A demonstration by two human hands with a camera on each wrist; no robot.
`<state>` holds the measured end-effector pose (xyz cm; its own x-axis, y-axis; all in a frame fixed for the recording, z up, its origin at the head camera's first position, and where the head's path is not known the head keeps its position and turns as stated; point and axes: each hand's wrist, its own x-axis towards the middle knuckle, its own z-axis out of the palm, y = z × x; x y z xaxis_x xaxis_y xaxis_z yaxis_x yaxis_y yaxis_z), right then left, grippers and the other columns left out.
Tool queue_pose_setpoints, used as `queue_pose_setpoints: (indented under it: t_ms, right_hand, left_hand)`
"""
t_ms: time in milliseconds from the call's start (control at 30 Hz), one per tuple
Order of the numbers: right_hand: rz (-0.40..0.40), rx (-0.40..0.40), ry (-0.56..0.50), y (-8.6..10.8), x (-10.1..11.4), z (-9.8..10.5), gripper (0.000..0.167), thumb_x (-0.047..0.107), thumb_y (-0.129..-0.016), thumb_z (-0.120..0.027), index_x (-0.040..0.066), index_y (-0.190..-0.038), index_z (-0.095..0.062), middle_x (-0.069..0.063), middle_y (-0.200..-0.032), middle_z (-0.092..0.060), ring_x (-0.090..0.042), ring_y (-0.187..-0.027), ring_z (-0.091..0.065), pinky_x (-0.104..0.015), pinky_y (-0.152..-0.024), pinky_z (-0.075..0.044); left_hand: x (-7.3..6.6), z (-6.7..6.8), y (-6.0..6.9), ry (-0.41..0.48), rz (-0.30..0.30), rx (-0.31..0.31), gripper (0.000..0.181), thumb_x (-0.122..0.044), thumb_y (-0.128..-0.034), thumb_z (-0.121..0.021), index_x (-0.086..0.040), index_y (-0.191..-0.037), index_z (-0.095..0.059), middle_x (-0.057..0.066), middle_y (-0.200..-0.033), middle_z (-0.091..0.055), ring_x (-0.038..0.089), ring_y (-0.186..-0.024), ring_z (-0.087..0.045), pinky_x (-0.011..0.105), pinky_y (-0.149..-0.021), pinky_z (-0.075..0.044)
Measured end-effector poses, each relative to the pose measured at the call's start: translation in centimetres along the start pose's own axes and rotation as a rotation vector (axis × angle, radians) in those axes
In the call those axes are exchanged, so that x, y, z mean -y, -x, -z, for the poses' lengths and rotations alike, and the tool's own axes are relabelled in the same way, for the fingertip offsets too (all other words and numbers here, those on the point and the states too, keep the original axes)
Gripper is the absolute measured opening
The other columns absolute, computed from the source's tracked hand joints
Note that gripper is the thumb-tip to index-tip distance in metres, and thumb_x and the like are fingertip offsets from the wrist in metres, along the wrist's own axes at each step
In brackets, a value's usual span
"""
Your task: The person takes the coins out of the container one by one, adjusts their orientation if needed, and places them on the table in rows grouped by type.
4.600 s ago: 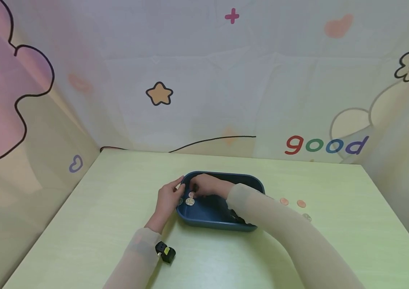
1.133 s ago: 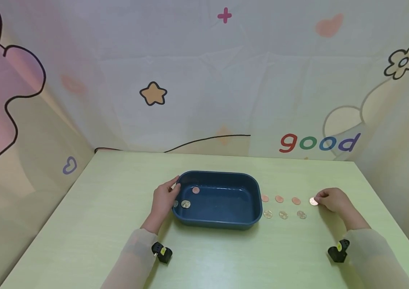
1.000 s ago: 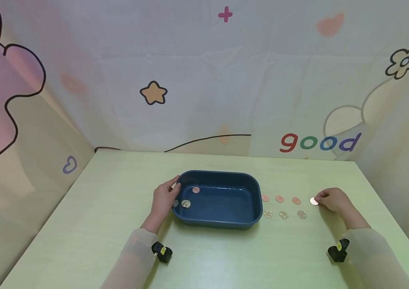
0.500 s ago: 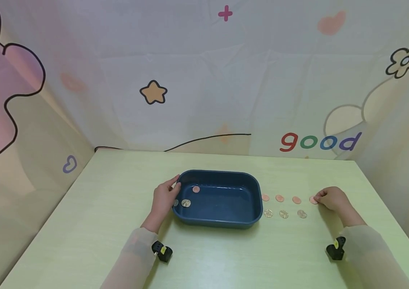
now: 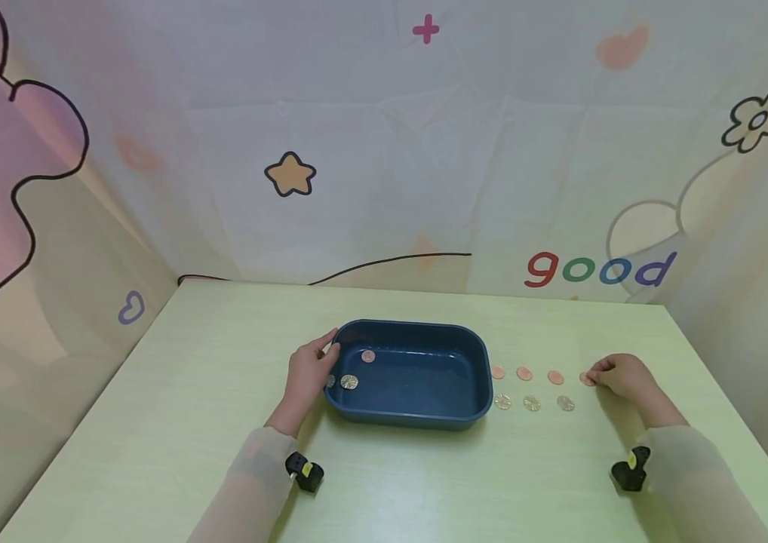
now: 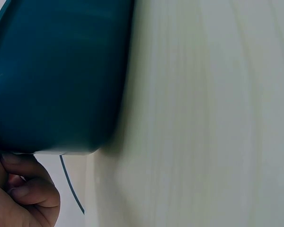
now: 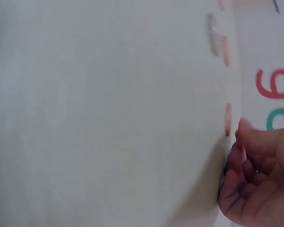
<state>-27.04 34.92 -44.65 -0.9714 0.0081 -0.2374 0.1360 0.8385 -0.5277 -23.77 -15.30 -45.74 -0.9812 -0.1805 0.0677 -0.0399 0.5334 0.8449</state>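
My left hand (image 5: 309, 377) grips the left end of a dark blue tray (image 5: 406, 419); the left wrist view shows its curled fingers against the tray's end wall (image 6: 61, 94). Inside lie a copper-coloured coin (image 5: 368, 356) and a gold-coloured coin (image 5: 349, 382). A round shape by the left wall may be a coin or a reflection. On the right, my right hand (image 5: 625, 376) pinches the edge of another copper coin (image 5: 586, 379), which lies flat on the table at the end of a row. The right wrist view shows that hand's curled fingers (image 7: 232, 189); they mostly hide this coin.
Right of the tray, copper coins (image 5: 524, 373) form the back row and pale gold or silver coins (image 5: 531, 403) the front row. The pale wooden table (image 5: 425, 490) ends at a printed cloth backdrop (image 5: 384, 188). Each wrist wears a small black camera (image 5: 631, 469).
Several seconds ago my right hand was inside the tray; it has since moved right to the end of the copper row, with a coin. Over the last second both hands have stayed nearly still.
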Motion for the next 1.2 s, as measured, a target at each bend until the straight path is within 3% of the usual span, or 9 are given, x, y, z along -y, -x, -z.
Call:
queue_pose_setpoints:
  t_ms: [167,333,533,767,967,1200]
  right_hand:
    - [-0.059,0.027,-0.220,0.4,-0.5,1.2,0.049,0.029,-0.106,-0.054,-0.015,-0.129,-0.052,-0.013,-0.106,-0.064,-0.017,-0.092,-0.057,-0.023,-0.072,-0.050]
    - [0.011,-0.016,-0.247,0.8,1.1,3.0,0.057,0.038,-0.107,-0.050,-0.012,-0.132,-0.050,-0.001,-0.102,-0.065,-0.005,-0.088,-0.058,-0.019,-0.072,-0.052]
    - [0.154,-0.033,-0.219,1.5,5.9,4.9,0.050,0.037,-0.107,-0.051,-0.008,-0.128,-0.054,0.018,-0.089,-0.058,-0.001,-0.085,-0.057,-0.016,-0.074,-0.051]
    - [0.323,-0.012,-0.111,2.7,12.7,5.6,0.040,0.032,-0.106,-0.054,-0.003,-0.125,-0.060,0.008,-0.094,-0.061,-0.004,-0.085,-0.057,-0.022,-0.076,-0.050]
    - [0.478,0.092,-0.052,2.8,19.1,4.4,0.026,0.023,-0.102,-0.063,0.000,-0.116,-0.065,-0.001,-0.095,-0.066,-0.013,-0.086,-0.059,-0.029,-0.078,-0.051]
    - [0.637,0.320,0.103,0.7,24.7,0.8,0.023,0.018,-0.098,-0.068,0.002,-0.113,-0.070,-0.011,-0.099,-0.072,-0.018,-0.088,-0.063,-0.030,-0.080,-0.053]
  left_hand:
    - [0.1,-0.1,0.0,-0.010,-0.016,0.008,0.040,-0.017,-0.1013,-0.059,-0.006,-0.140,-0.062,-0.006,-0.055,-0.034,0.009,-0.050,-0.035,0.021,-0.050,-0.030]
    - [0.1,0.0,0.1,-0.004,-0.003,0.004,0.040,-0.017,-0.1012,-0.060,-0.006,-0.140,-0.062,-0.006,-0.056,-0.034,0.009,-0.051,-0.035,0.021,-0.051,-0.030]
    - [0.1,0.1,0.1,0.000,0.000,-0.001,0.040,-0.017,-0.1013,-0.059,-0.006,-0.140,-0.062,-0.005,-0.057,-0.034,0.010,-0.052,-0.035,0.021,-0.051,-0.030]
    - [0.0,0.2,0.1,0.005,0.004,0.001,0.040,-0.017,-0.1015,-0.059,-0.006,-0.141,-0.062,-0.005,-0.056,-0.035,0.010,-0.051,-0.035,0.021,-0.051,-0.030]
    - [0.0,0.1,0.1,-0.001,0.017,0.004,0.041,-0.018,-0.1020,-0.059,-0.007,-0.141,-0.061,-0.005,-0.057,-0.035,0.010,-0.051,-0.036,0.021,-0.051,-0.030]
    - [-0.1,0.0,-0.1,-0.006,0.003,0.003,0.040,-0.017,-0.1022,-0.059,-0.007,-0.141,-0.061,-0.005,-0.056,-0.035,0.009,-0.050,-0.036,0.021,-0.050,-0.031]
